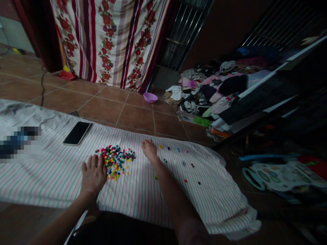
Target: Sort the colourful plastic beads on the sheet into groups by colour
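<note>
A heap of small cube-like beads (116,161) in many colours lies on the striped cloth (63,177). My left hand (93,173) rests flat at the heap's left edge, its fingers spread and no bead seen in them. To the right of the heap, my right hand (150,149) is low over the cloth with its fingers pinched. A tiny yellow-green bead shows at those fingertips. Small groups sorted by colour lie farther right, among them yellow beads (160,146), pink beads (186,151), red beads (186,181) and dark green beads (165,160). Some green beads (155,177) sit beside my right forearm.
A phone (77,133) lies on the cloth, left of the heap. Beyond the cloth's edge, a purple basin (150,97) stands on the tiled floor near a floral curtain (107,44). Clothes (217,85) are piled at the back right. A blurred patch covers something at far left.
</note>
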Tool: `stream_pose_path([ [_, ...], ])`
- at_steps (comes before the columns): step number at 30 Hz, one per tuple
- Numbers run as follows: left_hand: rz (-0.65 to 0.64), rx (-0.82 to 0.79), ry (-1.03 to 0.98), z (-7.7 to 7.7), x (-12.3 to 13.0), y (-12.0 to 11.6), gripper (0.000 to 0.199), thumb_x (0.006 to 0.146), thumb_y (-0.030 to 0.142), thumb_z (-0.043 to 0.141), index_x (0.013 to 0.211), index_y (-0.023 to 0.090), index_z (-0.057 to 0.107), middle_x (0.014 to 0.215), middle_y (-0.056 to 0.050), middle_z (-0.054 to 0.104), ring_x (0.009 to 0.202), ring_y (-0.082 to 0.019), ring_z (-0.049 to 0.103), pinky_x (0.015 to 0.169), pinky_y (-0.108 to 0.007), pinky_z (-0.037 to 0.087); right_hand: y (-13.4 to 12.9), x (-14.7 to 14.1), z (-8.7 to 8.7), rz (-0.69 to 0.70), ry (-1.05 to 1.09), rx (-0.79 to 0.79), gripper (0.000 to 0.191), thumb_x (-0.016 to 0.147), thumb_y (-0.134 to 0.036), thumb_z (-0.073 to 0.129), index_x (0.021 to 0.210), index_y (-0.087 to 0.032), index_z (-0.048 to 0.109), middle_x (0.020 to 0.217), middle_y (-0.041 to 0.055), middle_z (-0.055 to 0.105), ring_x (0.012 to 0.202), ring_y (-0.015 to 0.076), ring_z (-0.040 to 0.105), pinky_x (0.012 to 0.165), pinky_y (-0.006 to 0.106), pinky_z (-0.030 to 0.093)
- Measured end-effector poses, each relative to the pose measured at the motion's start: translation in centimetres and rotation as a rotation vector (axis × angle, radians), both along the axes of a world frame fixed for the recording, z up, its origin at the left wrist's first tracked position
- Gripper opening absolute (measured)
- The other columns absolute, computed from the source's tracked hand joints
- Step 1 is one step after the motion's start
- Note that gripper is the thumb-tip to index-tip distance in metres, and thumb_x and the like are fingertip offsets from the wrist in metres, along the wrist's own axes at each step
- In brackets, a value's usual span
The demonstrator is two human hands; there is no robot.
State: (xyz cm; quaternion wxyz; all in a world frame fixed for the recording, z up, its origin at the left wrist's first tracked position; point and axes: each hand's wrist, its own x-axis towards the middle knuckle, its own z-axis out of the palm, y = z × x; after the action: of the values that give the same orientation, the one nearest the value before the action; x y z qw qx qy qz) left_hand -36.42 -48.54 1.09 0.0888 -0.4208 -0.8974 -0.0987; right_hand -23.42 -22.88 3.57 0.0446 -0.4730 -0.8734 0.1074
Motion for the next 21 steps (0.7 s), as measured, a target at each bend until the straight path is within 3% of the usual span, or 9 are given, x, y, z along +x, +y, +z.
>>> stream_pose_path([
  [5,0.011,-0.017,0.007,0.3,0.0,0.1,0.054,0.093,0.03,0.026,0.132,0.004,0.051,0.14,-0.023,0.049,0.134,-0.035,0.039,0.109,-0.055,0.026,0.4,-0.2,-0.5,0.006,0.007,0.049,0.025,0.096,-0.024,0.043,0.108,-0.021,0.065,0.112,0.0094,0.061,0.106,0.0195,0.057,0.09,0.027,0.041],
  [13,0.007,-0.014,0.022,-0.1,-0.1,0.1,0.055,0.093,0.031,0.024,0.132,0.004,0.05,0.139,-0.023,0.049,0.134,-0.036,0.038,0.11,-0.055,0.025,0.8,0.0,-0.9,0.009,0.108,-0.019,0.027,0.089,-0.017,0.052,0.113,-0.02,0.065,0.116,0.0088,0.06,0.101,0.0166,0.059,0.086,0.024,0.043],
  [17,-0.004,-0.018,0.025,0.0,-0.1,0.1,0.055,0.093,0.031,0.024,0.132,0.004,0.051,0.139,-0.024,0.049,0.134,-0.037,0.038,0.109,-0.055,0.025,1.3,1.2,-0.4,0.006,0.134,0.004,0.032,0.09,-0.023,0.054,0.121,-0.02,0.061,0.118,0.0091,0.06,0.105,0.0174,0.057,0.089,0.025,0.042],
  [21,0.002,-0.026,0.022,0.2,0.0,0.1,0.055,0.093,0.031,0.022,0.133,0.004,0.05,0.14,-0.023,0.048,0.134,-0.036,0.037,0.11,-0.055,0.024,2.5,3.8,0.6,-0.108,0.07,0.064,0.029,0.095,-0.022,0.047,0.119,-0.019,0.063,0.12,0.0101,0.059,0.107,0.0181,0.057,0.089,0.026,0.042],
])
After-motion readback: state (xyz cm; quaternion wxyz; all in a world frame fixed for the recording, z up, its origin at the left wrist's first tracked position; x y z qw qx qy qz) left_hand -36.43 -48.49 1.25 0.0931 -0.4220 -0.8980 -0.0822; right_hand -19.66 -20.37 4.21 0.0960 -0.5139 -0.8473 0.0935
